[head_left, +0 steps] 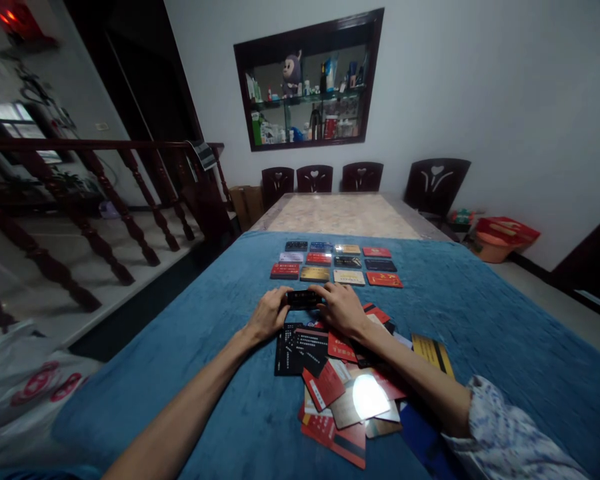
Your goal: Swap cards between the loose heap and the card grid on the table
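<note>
A black card (pixel 303 299), perhaps a small stack of them, is gripped at its two ends between my hands, low over the blue cloth (pixel 220 333). My left hand (pixel 270 311) pinches the left end, thumb towards me. On the right end are the fingers of my right hand (pixel 344 309), partly hiding it. Just beyond, several cards lie in three rows, among them a gold card (pixel 315 274) and a red card (pixel 385 279) in the nearest row. Under and beside my right forearm spreads a loose pile of overlapping cards, with a shiny gold card (pixel 347 403) on top.
Past the cloth, the bare marbled tabletop (pixel 335 215) continues towards dark chairs (pixel 363 177). Left of the table runs a wooden railing (pixel 120 173), with a white plastic bag (pixel 25 393) nearer me. On the floor at right stands an orange bucket (pixel 493 248) with a red bag.
</note>
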The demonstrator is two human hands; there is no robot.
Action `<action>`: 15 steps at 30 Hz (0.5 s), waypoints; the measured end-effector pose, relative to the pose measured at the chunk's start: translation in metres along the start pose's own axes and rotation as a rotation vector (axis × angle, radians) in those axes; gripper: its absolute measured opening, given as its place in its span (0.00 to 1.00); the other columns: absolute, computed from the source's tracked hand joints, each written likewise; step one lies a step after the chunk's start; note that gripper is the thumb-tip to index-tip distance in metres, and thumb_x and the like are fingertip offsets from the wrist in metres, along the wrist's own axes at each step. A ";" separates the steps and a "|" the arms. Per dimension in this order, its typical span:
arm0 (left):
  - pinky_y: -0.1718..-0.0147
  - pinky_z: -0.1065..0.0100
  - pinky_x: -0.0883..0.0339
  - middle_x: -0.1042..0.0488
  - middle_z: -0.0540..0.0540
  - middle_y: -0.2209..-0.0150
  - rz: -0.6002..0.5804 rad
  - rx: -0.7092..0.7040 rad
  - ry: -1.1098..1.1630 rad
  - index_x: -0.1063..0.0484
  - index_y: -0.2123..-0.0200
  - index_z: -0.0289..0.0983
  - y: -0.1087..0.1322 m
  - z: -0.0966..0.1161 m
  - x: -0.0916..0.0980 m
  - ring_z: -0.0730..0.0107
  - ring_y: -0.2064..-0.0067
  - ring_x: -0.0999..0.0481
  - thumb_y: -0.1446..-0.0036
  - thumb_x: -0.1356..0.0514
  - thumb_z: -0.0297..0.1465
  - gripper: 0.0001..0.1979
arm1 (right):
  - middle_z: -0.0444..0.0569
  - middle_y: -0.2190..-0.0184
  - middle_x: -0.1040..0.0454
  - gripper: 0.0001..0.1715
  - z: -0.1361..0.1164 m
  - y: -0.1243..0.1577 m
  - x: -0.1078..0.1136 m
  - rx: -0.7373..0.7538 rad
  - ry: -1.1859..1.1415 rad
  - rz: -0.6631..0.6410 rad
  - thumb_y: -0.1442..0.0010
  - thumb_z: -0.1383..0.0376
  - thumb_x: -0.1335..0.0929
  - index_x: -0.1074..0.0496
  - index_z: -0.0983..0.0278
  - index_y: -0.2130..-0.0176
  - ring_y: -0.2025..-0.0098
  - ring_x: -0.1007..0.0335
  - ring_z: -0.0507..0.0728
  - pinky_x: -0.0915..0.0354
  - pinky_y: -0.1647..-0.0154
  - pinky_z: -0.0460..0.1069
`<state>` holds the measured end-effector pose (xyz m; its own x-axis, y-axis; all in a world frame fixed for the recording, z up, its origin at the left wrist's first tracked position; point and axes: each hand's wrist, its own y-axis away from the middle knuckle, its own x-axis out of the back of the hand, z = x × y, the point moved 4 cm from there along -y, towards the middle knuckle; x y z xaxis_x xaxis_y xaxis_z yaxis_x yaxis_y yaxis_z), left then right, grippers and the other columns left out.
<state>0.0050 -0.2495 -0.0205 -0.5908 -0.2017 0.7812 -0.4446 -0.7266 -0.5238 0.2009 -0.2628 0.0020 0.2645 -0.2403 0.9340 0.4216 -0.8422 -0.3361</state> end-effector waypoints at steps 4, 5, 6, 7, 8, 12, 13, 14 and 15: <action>0.56 0.60 0.31 0.26 0.45 0.62 -0.022 0.010 -0.026 0.34 0.48 0.36 0.000 -0.001 -0.002 0.62 0.60 0.27 0.45 0.43 0.22 0.20 | 0.51 0.54 0.24 0.30 0.000 -0.001 -0.001 -0.019 -0.039 -0.064 0.39 0.69 0.33 0.35 0.56 0.39 0.53 0.30 0.60 0.44 0.54 0.53; 0.56 0.59 0.31 0.26 0.44 0.61 -0.022 0.010 -0.027 0.34 0.47 0.36 0.000 -0.001 -0.003 0.61 0.59 0.27 0.46 0.43 0.22 0.21 | 0.52 0.54 0.24 0.30 0.000 -0.002 -0.002 -0.020 -0.040 -0.067 0.40 0.69 0.33 0.35 0.56 0.39 0.53 0.30 0.60 0.44 0.54 0.53; 0.55 0.58 0.31 0.26 0.43 0.59 -0.023 0.008 -0.026 0.35 0.46 0.36 0.000 -0.002 -0.003 0.60 0.58 0.26 0.46 0.43 0.22 0.22 | 0.52 0.54 0.24 0.30 0.001 -0.002 -0.002 -0.019 -0.039 -0.066 0.40 0.69 0.33 0.35 0.56 0.39 0.52 0.30 0.60 0.44 0.54 0.53; 0.54 0.56 0.31 0.25 0.41 0.58 -0.026 0.006 -0.024 0.35 0.46 0.35 -0.001 -0.003 -0.004 0.59 0.57 0.26 0.46 0.43 0.22 0.23 | 0.53 0.53 0.24 0.30 0.001 -0.002 -0.003 -0.018 -0.037 -0.064 0.40 0.69 0.33 0.35 0.57 0.39 0.51 0.31 0.61 0.44 0.54 0.53; 0.53 0.55 0.31 0.25 0.40 0.57 -0.030 0.005 -0.022 0.35 0.45 0.35 -0.001 -0.004 -0.005 0.58 0.56 0.26 0.46 0.43 0.22 0.24 | 0.53 0.53 0.25 0.30 0.002 -0.003 -0.004 -0.016 -0.035 -0.061 0.41 0.69 0.33 0.35 0.57 0.39 0.51 0.32 0.61 0.44 0.54 0.53; 0.52 0.52 0.31 0.26 0.38 0.55 -0.038 0.001 -0.019 0.36 0.42 0.33 -0.001 -0.009 -0.009 0.57 0.54 0.27 0.46 0.43 0.21 0.26 | 0.55 0.52 0.26 0.31 0.004 -0.004 -0.009 -0.010 -0.033 -0.051 0.41 0.69 0.33 0.36 0.60 0.39 0.49 0.34 0.62 0.43 0.55 0.53; 0.52 0.53 0.31 0.26 0.39 0.55 -0.035 -0.002 -0.015 0.36 0.42 0.33 -0.001 -0.010 -0.009 0.57 0.54 0.27 0.46 0.43 0.21 0.27 | 0.55 0.52 0.27 0.30 0.005 -0.004 -0.010 -0.010 -0.034 -0.048 0.41 0.69 0.33 0.35 0.61 0.39 0.49 0.35 0.62 0.43 0.55 0.53; 0.52 0.53 0.31 0.25 0.39 0.55 -0.031 -0.006 -0.009 0.36 0.42 0.34 0.000 -0.011 -0.010 0.58 0.55 0.27 0.46 0.43 0.21 0.27 | 0.55 0.52 0.27 0.30 0.006 -0.004 -0.011 -0.010 -0.036 -0.044 0.41 0.69 0.33 0.35 0.61 0.40 0.48 0.36 0.62 0.43 0.55 0.53; 0.52 0.54 0.31 0.25 0.40 0.56 -0.028 -0.009 -0.001 0.36 0.41 0.34 0.000 -0.011 -0.010 0.59 0.55 0.27 0.46 0.42 0.20 0.27 | 0.56 0.52 0.28 0.30 0.006 -0.005 -0.012 -0.010 -0.040 -0.041 0.41 0.69 0.33 0.35 0.62 0.40 0.48 0.36 0.62 0.43 0.55 0.53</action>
<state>0.0033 -0.2399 -0.0318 -0.5771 -0.1822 0.7961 -0.4670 -0.7261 -0.5047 0.2011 -0.2530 -0.0088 0.2812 -0.1860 0.9414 0.4239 -0.8560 -0.2958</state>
